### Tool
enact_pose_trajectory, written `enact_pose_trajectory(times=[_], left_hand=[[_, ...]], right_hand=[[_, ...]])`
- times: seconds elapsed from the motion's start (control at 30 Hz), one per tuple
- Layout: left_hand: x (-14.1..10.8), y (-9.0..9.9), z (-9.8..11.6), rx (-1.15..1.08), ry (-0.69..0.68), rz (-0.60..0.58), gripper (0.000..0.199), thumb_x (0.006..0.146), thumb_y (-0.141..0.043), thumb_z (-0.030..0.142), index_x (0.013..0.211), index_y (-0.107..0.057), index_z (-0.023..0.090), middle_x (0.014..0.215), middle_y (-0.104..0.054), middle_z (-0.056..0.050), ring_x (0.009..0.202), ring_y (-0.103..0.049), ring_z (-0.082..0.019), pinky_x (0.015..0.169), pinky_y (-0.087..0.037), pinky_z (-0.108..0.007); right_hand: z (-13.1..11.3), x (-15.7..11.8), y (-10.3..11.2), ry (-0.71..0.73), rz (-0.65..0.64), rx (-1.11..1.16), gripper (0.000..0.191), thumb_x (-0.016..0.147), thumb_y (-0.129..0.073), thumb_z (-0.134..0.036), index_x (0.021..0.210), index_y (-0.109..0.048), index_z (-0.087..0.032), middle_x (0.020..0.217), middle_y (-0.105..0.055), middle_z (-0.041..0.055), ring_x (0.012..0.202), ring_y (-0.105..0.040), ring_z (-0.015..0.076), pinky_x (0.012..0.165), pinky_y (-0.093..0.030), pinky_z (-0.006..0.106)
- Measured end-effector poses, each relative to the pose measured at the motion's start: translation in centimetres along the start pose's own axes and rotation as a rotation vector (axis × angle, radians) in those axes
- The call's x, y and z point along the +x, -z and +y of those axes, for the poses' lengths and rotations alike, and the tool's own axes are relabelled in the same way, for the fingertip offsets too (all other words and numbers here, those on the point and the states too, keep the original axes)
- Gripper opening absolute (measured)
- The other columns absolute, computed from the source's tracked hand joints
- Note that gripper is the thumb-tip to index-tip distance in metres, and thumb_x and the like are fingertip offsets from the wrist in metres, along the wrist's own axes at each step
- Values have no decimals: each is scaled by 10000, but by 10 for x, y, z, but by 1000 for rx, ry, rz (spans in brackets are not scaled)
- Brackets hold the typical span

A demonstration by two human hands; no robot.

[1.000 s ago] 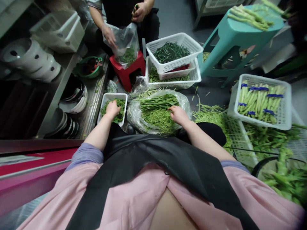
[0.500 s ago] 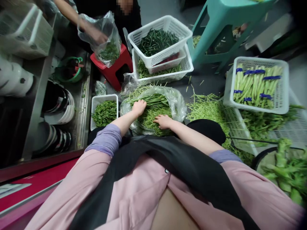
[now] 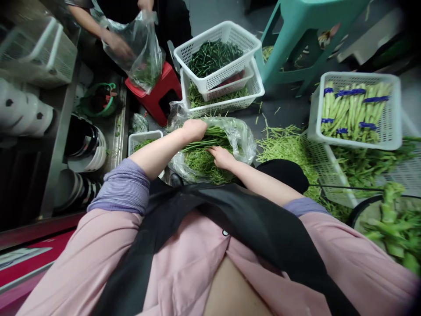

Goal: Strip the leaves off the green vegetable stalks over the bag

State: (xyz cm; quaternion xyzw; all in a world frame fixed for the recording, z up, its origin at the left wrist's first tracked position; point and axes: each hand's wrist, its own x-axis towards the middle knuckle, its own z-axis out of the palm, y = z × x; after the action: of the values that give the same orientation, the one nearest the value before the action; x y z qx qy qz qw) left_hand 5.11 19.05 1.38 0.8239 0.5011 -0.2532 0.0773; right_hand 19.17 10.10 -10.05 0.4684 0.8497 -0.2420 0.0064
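Observation:
A clear plastic bag [image 3: 245, 142] with its mouth spread wide lies between my knees, filled with thin leafy greens [image 3: 202, 161] and long green stems [image 3: 215, 139]. My left hand [image 3: 194, 130] is closed at the far left part of the bag, its curled fingers on the stems; the fingertips are hidden. On the right side of the bag, my right hand [image 3: 222, 157] rests on the greens with its fingers stretched out. My left forearm partly covers a small white basket [image 3: 144, 137] of leaves.
Ahead stand stacked white baskets [image 3: 226, 83] with green chillies [image 3: 213, 59]. A co-worker's hand [image 3: 120, 46] is in another plastic bag [image 3: 144, 57] on a red stool [image 3: 167, 85]. Loose stems [image 3: 286, 147] lie right, near banded stalks [image 3: 355, 109] in a basket. Shelving [image 3: 113, 149] stands left.
My left hand has moved up and slightly right and its fingers have curled in. My right hand has shifted slightly up and left. The co-worker's bag is pulled up higher.

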Motion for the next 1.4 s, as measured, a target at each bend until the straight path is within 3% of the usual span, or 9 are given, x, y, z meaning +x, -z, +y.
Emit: enact_pose_trajectory(times=[0.1,0.2,0.53,0.8,0.93,1.07,1.2,1.27,1.4], left_hand=[[-4,28,14,53,-63,19,390,801,-598,245,1152,-689,104,1097,-685,-188,1146,-599,-344,972,-454,-420],[2,34,16,73,-51,3,399,767,-626,196,1148,-690,97,1074,-690,-179,1163,-587,-330,995,-439,-400],[21,-82,-26,-52,185,3,436,856,-558,226,1277,-550,114,1239,-601,-187,1092,-626,-278,902,-505,-356],[19,-103,-12,-25,143,80,385,925,-340,110,1229,-570,59,1232,-589,-244,1196,-539,-291,963,-449,-419],[15,-86,-12,-4,134,51,356,882,-427,122,1158,-643,63,1165,-640,-223,1124,-591,-273,942,-467,-376],[24,-32,-17,49,48,50,370,797,-565,234,1101,-707,79,1175,-656,-219,1143,-592,-321,970,-464,-398],[36,7,-20,-167,96,-302,476,665,-640,166,1128,-700,68,894,-732,-170,877,-697,-276,803,-545,-356],[35,8,-18,-290,118,-410,482,675,-608,125,1145,-680,48,793,-731,-146,749,-703,-236,702,-557,-319],[28,-10,-13,-311,103,-419,415,726,-569,135,1119,-688,76,780,-735,-122,665,-686,-180,622,-544,-253]], right_hand=[[5,12,-2,-24,53,16,670,837,-433,-59,1495,-359,-158,1548,-358,101,1349,-409,236,1071,-403,350],[12,25,-6,-85,-6,-19,670,835,-425,-54,1493,-357,-156,1567,-321,110,1355,-405,247,1042,-422,358],[6,23,-12,-90,-115,-90,513,903,-332,-113,1391,-486,-146,1378,-536,164,1256,-468,285,1014,-382,461],[2,24,-11,-47,-77,-118,466,907,-347,-119,1342,-516,-128,1330,-562,167,1227,-469,270,985,-385,419],[0,24,-13,-58,-76,-108,465,914,-345,-117,1348,-512,-131,1317,-573,166,1228,-474,261,991,-393,409],[1,25,-13,-60,-58,-98,498,907,-350,-112,1389,-477,-117,1337,-560,173,1239,-472,269,987,-414,407],[-2,29,-9,-62,26,-56,582,880,-370,-87,1461,-380,-105,1460,-454,168,1274,-454,264,989,-438,387],[-4,32,-7,-66,75,-23,614,868,-373,-74,1481,-338,-99,1502,-403,161,1292,-444,255,1002,-439,370],[-7,37,-5,-49,107,23,595,873,-379,-86,1468,-348,-91,1472,-432,176,1286,-452,252,1009,-443,365]])
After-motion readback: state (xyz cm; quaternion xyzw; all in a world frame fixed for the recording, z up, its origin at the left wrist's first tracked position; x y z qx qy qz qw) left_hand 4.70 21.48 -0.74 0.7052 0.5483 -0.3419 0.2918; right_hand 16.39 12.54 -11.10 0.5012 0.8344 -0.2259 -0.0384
